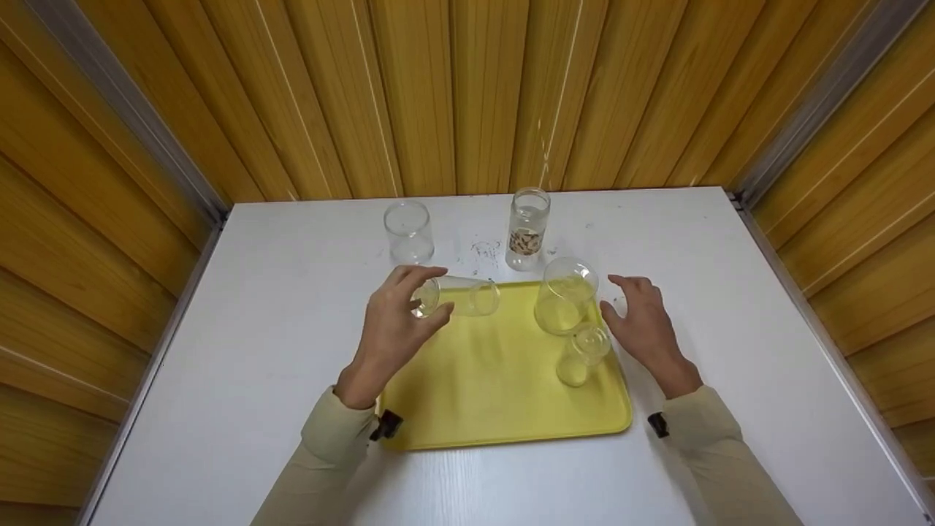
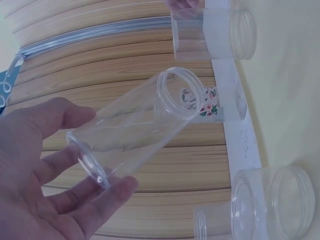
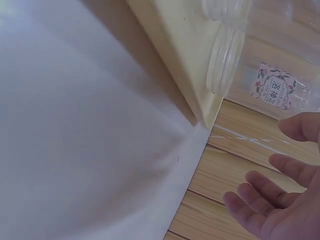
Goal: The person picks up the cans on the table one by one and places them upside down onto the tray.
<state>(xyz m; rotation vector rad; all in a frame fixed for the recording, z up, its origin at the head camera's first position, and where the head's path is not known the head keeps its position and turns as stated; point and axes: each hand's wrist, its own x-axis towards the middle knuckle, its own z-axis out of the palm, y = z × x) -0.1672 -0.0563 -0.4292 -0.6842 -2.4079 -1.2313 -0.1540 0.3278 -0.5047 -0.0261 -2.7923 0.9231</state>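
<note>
My left hand (image 1: 398, 321) grips a clear jar (image 1: 471, 298) by its base end, above the back left of a yellow tray (image 1: 475, 409). Tilted over, that jar points its threaded open mouth (image 2: 181, 94) away from the palm in the left wrist view. On the tray's right side stand a wide clear jar (image 1: 562, 303) and a smaller clear jar (image 1: 577, 361) in front of it. Just right of the wide jar is my right hand (image 1: 643, 321), fingers apart and bent a little, holding nothing. In the right wrist view its fingers (image 3: 255, 195) show beside the jars.
Behind the tray on the white table (image 1: 256, 329) stand a clear jar (image 1: 410, 237) at left and a tall jar with a patterned label (image 1: 526, 234) at right. Wood-look panels (image 1: 482, 95) enclose the back and both sides.
</note>
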